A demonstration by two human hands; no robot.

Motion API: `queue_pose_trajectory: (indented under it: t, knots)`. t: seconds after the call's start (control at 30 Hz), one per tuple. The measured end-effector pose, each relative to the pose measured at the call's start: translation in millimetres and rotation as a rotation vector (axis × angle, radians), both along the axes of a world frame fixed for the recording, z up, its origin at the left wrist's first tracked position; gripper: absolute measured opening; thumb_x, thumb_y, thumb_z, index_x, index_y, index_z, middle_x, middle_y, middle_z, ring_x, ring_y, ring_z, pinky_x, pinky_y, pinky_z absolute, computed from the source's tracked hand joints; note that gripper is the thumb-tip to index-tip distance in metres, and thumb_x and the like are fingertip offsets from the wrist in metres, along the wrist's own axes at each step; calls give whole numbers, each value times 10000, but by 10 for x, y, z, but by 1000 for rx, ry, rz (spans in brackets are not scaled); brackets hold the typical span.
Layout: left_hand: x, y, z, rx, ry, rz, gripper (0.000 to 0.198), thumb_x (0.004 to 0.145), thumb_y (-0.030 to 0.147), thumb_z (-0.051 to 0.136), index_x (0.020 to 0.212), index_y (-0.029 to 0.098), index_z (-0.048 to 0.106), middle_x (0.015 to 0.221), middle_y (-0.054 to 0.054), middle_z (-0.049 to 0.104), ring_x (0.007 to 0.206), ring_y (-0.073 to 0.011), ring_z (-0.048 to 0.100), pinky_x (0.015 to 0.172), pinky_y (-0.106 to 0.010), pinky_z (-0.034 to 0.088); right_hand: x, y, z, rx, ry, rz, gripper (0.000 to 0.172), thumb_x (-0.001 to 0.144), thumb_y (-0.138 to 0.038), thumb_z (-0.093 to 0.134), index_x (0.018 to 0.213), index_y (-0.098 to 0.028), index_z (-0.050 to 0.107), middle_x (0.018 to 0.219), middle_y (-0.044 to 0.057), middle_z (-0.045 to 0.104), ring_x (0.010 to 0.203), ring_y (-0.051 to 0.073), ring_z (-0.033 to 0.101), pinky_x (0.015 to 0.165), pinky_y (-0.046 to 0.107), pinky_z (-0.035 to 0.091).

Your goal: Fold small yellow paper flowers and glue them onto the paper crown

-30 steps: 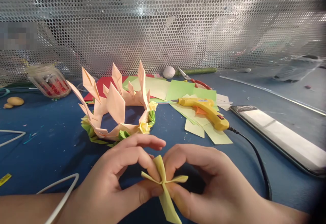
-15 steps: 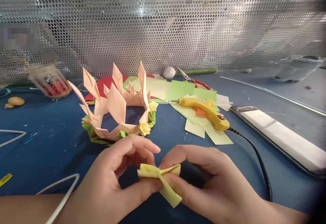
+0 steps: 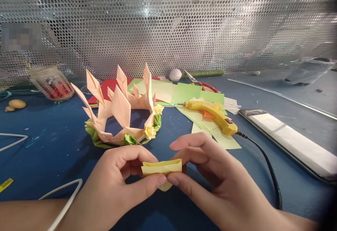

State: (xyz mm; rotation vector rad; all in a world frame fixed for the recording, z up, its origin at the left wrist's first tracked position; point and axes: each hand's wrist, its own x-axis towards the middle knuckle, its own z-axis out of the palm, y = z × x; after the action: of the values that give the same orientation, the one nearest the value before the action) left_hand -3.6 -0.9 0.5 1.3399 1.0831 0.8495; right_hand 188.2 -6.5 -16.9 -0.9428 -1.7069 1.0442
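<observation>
A small folded piece of yellow paper [image 3: 161, 168] is held between both hands near the front of the table. My left hand [image 3: 113, 185] pinches its left side, thumb in front and fingers behind. From the other side my right hand [image 3: 213, 182] grips it with the thumb low on the front, index finger raised clear of the paper. The thumb tips almost meet under the fold, and a pointed flap shows below them. Just beyond stands a peach folded-paper crown [image 3: 121, 110], trimmed with yellow paper flowers [image 3: 150, 131] and green paper leaves [image 3: 130, 140].
Right of the crown, a yellow glue gun [image 3: 210, 110] lies on green paper sheets [image 3: 188, 92], its black cord [image 3: 263, 154] trailing forward. A phone-like slab [image 3: 286, 140] lies farther right. Scissors [image 3: 204, 83] and a jar [image 3: 51, 83] stand at the back. A white cable [image 3: 65, 203] crosses my left forearm.
The yellow paper has gone from a pinched bow shape with a tail sticking out to a flatter, straight fold. My right index finger has lifted, and its thumb has shifted.
</observation>
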Motion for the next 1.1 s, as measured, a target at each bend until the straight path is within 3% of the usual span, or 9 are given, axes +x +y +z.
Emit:
queue_pose_trajectory:
  t: [0.1,0.27,0.43,0.67,0.87,1.1]
  knots:
    - [-23,-7,-10,31,54,15,162,794,252,760,662,203,681,661,40,680,672,-128,646,651,-196,533,-12,17,14,-20,40,-16,256,843,-106,648,977,-285,521,754,-62,742,667,120,695,651,210,566]
    - [-23,4,-32,-54,14,13,194,811,254,742,662,209,627,660,50,694,685,-134,685,667,-206,543,-38,39,30,-17,75,-79,202,796,-95,708,829,-255,589,739,-54,718,663,105,708,617,164,572]
    - [3,33,8,-121,-16,-64,137,774,112,733,724,230,683,672,91,710,698,-105,705,676,-168,548,-14,5,27,132,-29,-81,165,828,-102,704,866,-251,643,756,-56,727,653,86,677,612,138,560]
    - [-2,2,14,-95,-6,-56,161,825,220,723,665,224,731,632,71,713,648,-108,689,628,-160,549,0,30,51,324,-84,-89,207,839,-73,702,913,-264,669,901,-40,740,824,94,700,750,137,565]
    - [53,26,77,16,93,62,179,778,391,750,728,219,746,577,15,719,684,-222,729,588,-262,582,-6,33,45,272,-87,-113,150,827,-112,703,846,-252,650,832,-26,717,755,115,691,671,173,572]
    - [38,42,76,-8,91,45,168,768,381,764,739,217,742,584,16,721,686,-220,728,605,-273,587,-2,23,18,190,-137,-73,133,815,-129,677,820,-240,605,785,-32,683,706,106,661,643,177,553]
